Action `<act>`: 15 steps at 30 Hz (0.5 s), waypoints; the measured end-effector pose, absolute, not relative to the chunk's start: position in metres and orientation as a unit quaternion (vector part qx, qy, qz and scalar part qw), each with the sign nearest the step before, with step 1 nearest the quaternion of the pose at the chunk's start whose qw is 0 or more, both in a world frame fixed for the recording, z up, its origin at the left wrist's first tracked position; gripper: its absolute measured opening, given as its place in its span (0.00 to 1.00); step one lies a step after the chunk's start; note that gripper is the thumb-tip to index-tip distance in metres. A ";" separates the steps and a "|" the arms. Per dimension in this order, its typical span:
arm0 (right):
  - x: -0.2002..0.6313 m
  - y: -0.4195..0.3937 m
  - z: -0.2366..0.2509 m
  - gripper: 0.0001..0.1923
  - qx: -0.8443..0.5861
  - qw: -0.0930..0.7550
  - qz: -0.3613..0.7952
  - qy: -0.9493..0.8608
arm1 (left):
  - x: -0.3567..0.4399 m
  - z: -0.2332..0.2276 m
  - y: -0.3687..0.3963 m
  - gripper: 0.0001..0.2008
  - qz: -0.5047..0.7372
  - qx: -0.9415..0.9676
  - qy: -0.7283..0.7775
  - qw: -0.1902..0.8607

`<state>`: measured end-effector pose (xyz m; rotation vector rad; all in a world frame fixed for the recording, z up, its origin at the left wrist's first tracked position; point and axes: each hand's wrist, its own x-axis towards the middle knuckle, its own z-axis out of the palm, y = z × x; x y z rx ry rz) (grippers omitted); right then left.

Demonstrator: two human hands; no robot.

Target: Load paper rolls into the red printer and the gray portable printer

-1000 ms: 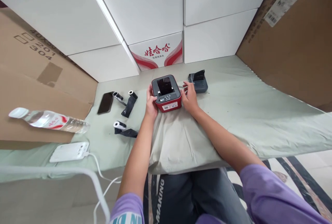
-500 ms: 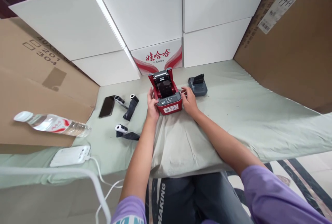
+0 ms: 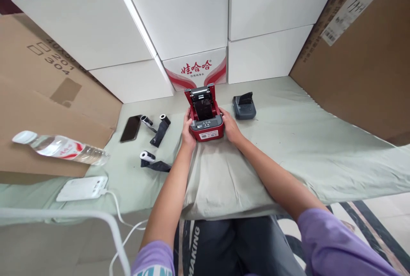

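Red printer sides hidden by both hands.

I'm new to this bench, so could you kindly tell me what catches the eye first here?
The small red label printer with its lid raised, mid-table, held between the left hand and right hand. To its right sits a small grey printer; a clear plastic water bottle lies at far left.

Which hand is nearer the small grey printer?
Right. The right hand grips the red printer's near side, just beside the small grey printer; the left hand holds its far side.
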<state>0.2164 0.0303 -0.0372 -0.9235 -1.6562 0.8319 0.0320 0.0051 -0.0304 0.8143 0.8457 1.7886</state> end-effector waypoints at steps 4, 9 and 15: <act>0.213 0.021 -0.031 0.34 -0.376 0.526 0.342 -0.682 | 0.031 -0.031 0.005 0.30 0.729 0.366 0.342 0.466; 0.218 0.017 -0.017 0.24 -0.378 0.524 0.300 -0.702 | 0.032 -0.034 0.007 0.28 0.736 0.370 0.332 0.459; 0.222 0.046 0.028 0.17 -0.356 0.466 0.318 -0.745 | 0.031 -0.035 0.008 0.27 0.737 0.374 0.335 0.452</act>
